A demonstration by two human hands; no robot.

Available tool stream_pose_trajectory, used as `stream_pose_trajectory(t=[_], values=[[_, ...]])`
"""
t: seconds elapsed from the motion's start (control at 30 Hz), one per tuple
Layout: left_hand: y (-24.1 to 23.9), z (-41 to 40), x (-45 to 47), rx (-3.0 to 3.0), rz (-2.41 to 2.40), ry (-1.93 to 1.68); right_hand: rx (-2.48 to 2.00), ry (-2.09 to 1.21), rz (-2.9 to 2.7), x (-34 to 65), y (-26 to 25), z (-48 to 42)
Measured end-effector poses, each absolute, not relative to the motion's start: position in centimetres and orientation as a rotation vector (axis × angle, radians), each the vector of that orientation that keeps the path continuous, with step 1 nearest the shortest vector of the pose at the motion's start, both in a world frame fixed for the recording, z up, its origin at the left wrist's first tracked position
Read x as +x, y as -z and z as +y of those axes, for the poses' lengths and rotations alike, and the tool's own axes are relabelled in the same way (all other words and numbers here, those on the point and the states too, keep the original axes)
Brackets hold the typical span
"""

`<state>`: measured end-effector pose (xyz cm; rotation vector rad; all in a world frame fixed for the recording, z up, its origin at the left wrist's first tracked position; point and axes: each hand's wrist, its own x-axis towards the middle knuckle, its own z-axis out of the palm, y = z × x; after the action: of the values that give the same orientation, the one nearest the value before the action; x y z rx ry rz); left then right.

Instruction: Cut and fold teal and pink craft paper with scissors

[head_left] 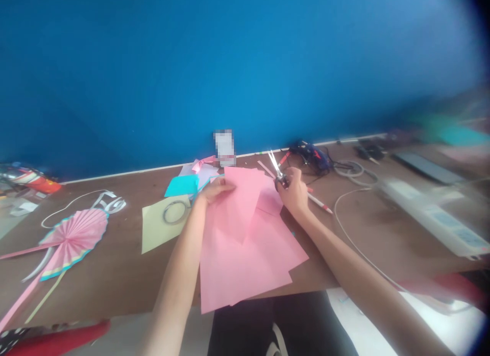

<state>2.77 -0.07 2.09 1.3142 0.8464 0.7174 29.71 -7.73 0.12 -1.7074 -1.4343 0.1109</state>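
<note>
My left hand [217, 187] pinches the left side of a pink paper sheet [243, 200], which is lifted over other pink sheets [248, 277] lying at the table's front edge. To the right, my right hand [294, 190] is closed round the dark handles of a pair of scissors [276, 164]. Their blades point up and away, spread apart, and stand clear of the lifted sheet. A narrow pink strip [265, 168] lies beside the blades. Under my right hand a white pencil or pen [320, 201] pokes out to the right.
A pleated pink paper fan [78, 233] lies left on the brown table [122, 274]. Yellow paper [153, 223] bears a tape ring [174, 212]; turquoise paper [181, 185] is behind. Cables [356, 172], a phone-like slab [424, 167] and a white power strip [436, 213] lie right. A blue wall [229, 65] closes the back.
</note>
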Motion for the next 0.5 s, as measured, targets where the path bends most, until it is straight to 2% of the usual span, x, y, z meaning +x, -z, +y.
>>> stream_pose_trajectory(t=[0.2, 0.5], values=[[-0.4, 0.7, 3.8, 1.170, 0.829, -1.068, -1.839, -0.003, -1.617, 29.6, -0.4, -7.9], [-0.4, 1.8, 3.7, 1.044, 0.816, -1.246, -1.740, 0.001, -1.968, 28.8, -1.2, -8.7]])
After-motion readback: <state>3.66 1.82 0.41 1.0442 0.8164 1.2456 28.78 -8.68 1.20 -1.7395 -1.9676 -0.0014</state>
